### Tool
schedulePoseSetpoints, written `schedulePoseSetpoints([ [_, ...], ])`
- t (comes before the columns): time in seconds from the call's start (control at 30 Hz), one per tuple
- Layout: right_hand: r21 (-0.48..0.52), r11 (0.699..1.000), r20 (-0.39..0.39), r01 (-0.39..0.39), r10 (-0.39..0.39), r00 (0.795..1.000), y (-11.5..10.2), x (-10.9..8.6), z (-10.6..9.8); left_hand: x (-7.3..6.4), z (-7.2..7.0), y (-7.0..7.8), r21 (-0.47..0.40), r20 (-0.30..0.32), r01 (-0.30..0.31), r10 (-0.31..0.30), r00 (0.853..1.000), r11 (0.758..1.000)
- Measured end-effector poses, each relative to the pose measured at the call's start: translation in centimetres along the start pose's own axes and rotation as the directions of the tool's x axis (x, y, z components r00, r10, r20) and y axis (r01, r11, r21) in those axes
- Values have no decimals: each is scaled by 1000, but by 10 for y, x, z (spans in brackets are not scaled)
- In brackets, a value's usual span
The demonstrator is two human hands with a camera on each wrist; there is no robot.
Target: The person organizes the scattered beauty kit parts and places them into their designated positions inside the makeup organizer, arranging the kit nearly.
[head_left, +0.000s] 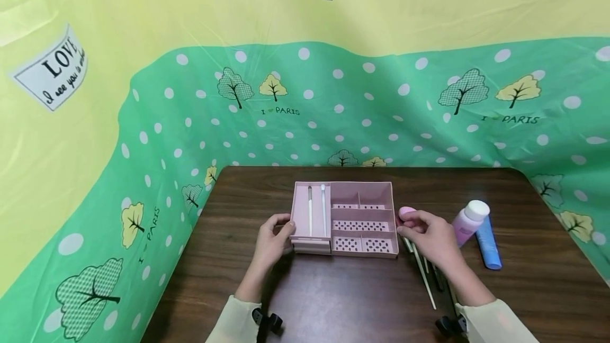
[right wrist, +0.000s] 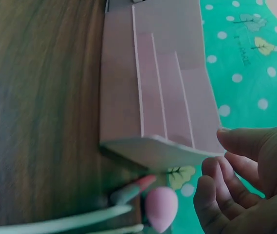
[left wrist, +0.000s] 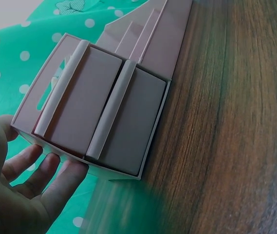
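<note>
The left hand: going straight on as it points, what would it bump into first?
The left hand would likely meet the pink organizer first; its fingertips look right against one side, though depth is hard to judge.

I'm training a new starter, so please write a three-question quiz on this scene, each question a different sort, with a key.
1. How many drawer fronts show on the pink organizer in the left wrist view?
2. True or false: the egg-shaped sponge lies inside the pink organizer.
3. Fill the gap: the person's ____ is the nearer one to the white-capped bottle.

Key: 1. Two. 2. False. 3. right hand.
</note>
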State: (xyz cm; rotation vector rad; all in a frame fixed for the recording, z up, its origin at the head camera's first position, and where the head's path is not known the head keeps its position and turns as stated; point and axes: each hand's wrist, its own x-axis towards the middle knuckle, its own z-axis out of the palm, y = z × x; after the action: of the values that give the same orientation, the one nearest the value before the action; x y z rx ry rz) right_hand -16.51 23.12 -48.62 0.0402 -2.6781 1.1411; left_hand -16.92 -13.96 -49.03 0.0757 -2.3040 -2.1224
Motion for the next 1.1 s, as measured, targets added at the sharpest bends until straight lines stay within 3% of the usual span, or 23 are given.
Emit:
schedulePoseSetpoints([
  [0.4,-55,998,-43,-36,34,999,36,-20,-8,-2,0,1,-3,1,14,-14,1000,1000],
  [0.73,-108,989,-35,-100,97,995,56,-34,-17,13,-1,-27,-16,-5,20,-20,1000,1000],
  [1.1,-174,978,-38,-113,108,993,81,-43,-26,13,-4,-30,-22,13,-3,3,1000,1000],
])
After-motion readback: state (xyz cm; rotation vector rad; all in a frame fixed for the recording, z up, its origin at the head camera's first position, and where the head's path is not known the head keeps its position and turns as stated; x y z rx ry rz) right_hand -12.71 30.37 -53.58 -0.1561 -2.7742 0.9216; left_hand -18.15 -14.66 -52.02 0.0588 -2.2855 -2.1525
